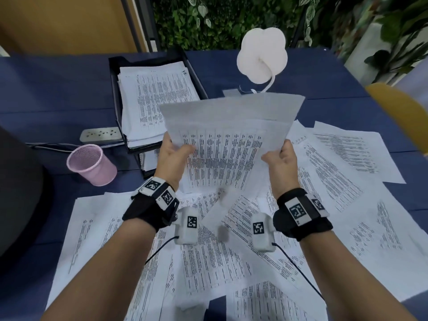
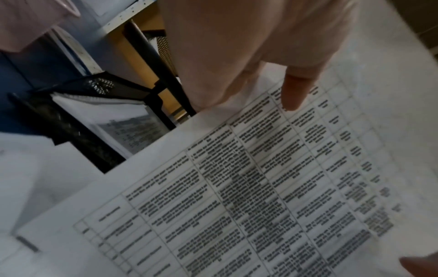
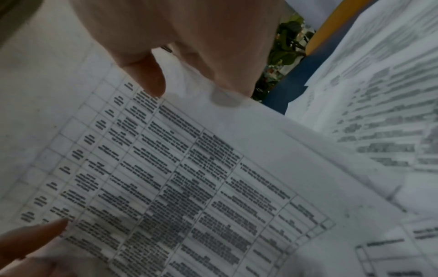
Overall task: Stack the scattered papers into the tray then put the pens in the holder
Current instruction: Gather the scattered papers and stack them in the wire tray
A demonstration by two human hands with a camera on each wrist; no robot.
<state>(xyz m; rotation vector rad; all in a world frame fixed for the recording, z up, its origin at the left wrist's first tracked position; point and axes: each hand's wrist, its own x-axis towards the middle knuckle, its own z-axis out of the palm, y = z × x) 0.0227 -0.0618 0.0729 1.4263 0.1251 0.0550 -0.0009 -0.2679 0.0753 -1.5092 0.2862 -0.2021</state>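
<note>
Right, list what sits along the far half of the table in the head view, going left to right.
Power strip → black tray with its paper stack → white flower-shaped lamp → yellow chair back.

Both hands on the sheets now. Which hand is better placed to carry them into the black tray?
Left, probably. The left hand grips the held sheets on the side nearest the tray, at far left. The right hand would have to cross over.
</note>
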